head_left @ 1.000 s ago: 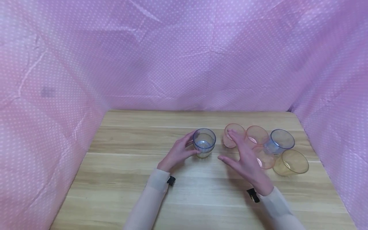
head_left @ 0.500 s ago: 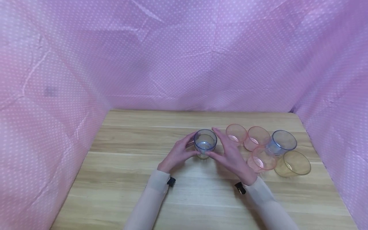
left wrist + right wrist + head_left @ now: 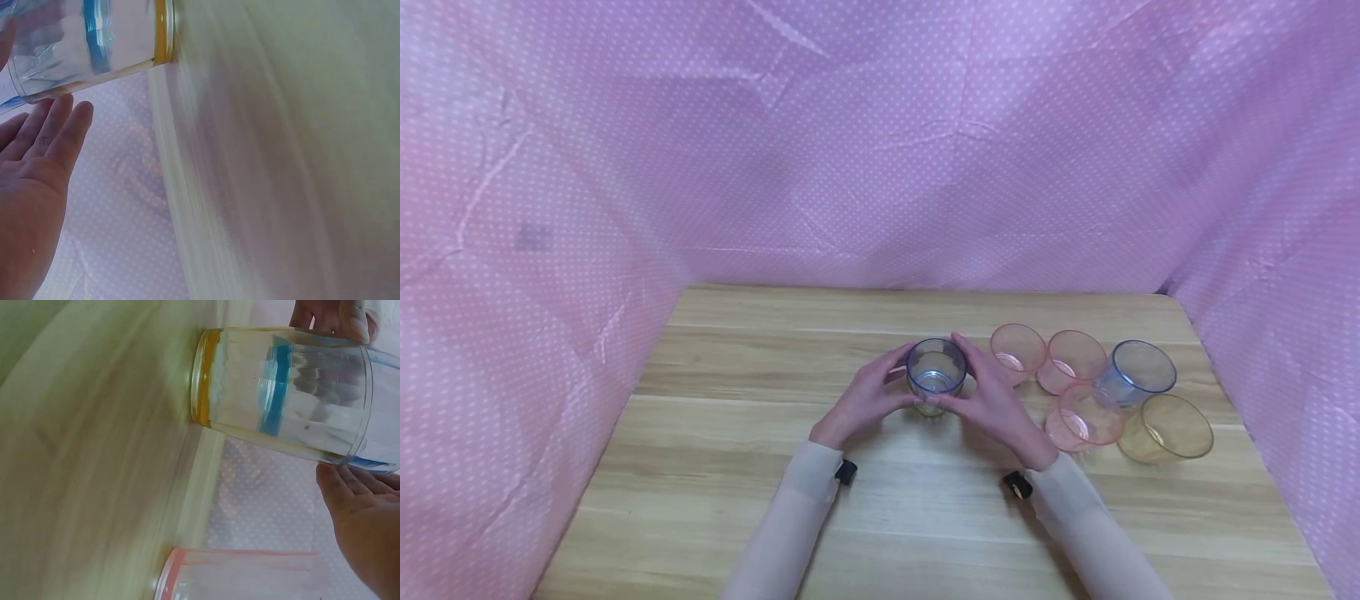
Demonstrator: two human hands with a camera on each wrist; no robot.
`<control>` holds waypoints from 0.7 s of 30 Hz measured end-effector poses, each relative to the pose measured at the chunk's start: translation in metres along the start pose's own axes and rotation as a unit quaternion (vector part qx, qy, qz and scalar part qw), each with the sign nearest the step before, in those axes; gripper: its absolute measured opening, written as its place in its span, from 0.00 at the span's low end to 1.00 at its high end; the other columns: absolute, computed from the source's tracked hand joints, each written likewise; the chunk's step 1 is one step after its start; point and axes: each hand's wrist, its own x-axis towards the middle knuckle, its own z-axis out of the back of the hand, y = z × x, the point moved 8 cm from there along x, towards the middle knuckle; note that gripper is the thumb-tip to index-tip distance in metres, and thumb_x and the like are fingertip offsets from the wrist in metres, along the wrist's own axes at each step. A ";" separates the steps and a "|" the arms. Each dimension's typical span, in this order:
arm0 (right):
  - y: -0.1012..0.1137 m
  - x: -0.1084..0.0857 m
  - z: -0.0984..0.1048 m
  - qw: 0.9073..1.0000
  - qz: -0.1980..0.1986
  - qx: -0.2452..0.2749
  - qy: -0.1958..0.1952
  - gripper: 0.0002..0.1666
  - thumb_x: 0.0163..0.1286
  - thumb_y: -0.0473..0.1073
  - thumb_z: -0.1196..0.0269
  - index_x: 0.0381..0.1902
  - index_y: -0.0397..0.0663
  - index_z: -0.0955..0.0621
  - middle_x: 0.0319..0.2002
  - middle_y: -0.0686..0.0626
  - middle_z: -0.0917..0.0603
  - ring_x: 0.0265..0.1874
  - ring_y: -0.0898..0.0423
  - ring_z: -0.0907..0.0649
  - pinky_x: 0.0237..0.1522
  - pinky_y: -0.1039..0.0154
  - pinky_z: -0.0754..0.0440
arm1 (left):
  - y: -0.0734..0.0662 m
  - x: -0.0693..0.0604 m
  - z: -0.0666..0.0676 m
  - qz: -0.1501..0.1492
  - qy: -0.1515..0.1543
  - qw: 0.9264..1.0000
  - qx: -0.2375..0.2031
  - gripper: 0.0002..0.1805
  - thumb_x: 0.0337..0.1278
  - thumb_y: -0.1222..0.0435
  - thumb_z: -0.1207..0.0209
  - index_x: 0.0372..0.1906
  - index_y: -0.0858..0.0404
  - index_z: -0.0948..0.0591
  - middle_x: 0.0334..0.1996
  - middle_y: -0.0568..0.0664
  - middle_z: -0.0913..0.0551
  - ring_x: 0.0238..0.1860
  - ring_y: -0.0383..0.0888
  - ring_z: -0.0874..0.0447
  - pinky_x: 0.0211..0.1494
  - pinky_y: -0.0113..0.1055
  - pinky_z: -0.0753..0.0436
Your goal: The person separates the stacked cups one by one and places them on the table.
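Note:
A clear blue cup (image 3: 936,371) sits nested inside a yellow cup (image 3: 205,378), and the pair stands upright on the table in front of me. Through the yellow wall, the right wrist view shows the blue base partway down. My left hand (image 3: 863,400) holds the stack from the left, thumb on the near side and fingers behind. From the right, my right hand (image 3: 997,408) grips it the same way, thumbs almost meeting. Fingertips (image 3: 331,478) lie near the yellow rim, where the blue cup emerges. Part of the stack is hidden behind the thumbs.
To the right stand a pink cup (image 3: 1017,354), a second pink cup (image 3: 1073,358), a third pink cup (image 3: 1084,417), a blue cup (image 3: 1138,371) and a yellow cup (image 3: 1165,429), grouped closely. Pink dotted cloth (image 3: 925,167) surrounds the wooden table (image 3: 737,483).
My right hand has moved left from over the pink cups and closed against the stack's right side. The left hand has kept its hold, and the stack has hardly moved.

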 end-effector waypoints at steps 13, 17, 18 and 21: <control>-0.013 0.007 -0.006 0.993 -0.049 0.100 0.048 0.53 0.53 0.43 0.16 0.72 0.39 0.31 0.64 0.41 0.22 0.66 0.44 0.22 0.71 0.48 0.25 | 0.005 0.007 -0.009 -0.011 0.085 0.996 -0.027 0.45 0.65 0.65 0.31 0.82 0.50 0.40 0.77 0.46 0.34 0.75 0.46 0.33 0.78 0.40 0.31; -0.015 0.008 -0.006 0.992 -0.050 0.110 0.046 0.51 0.53 0.41 0.17 0.71 0.39 0.30 0.64 0.41 0.21 0.66 0.45 0.22 0.71 0.50 0.24 | 0.008 0.008 -0.012 -0.006 0.101 0.992 -0.072 0.44 0.67 0.68 0.33 0.82 0.51 0.42 0.78 0.48 0.35 0.75 0.47 0.32 0.77 0.37 0.31; -0.015 0.008 -0.006 0.991 -0.050 0.113 0.045 0.51 0.53 0.41 0.17 0.71 0.39 0.30 0.64 0.41 0.21 0.65 0.45 0.22 0.71 0.50 0.24 | 0.009 0.008 -0.013 -0.003 0.105 0.991 -0.083 0.44 0.67 0.69 0.34 0.82 0.52 0.42 0.78 0.49 0.35 0.75 0.47 0.32 0.77 0.37 0.31; -0.017 0.007 -0.006 0.989 -0.054 0.129 0.043 0.52 0.53 0.40 0.17 0.71 0.38 0.30 0.64 0.40 0.21 0.65 0.43 0.21 0.71 0.49 0.24 | 0.009 0.008 -0.015 0.003 0.112 0.988 -0.104 0.44 0.67 0.71 0.35 0.82 0.53 0.42 0.78 0.50 0.35 0.75 0.49 0.33 0.77 0.37 0.31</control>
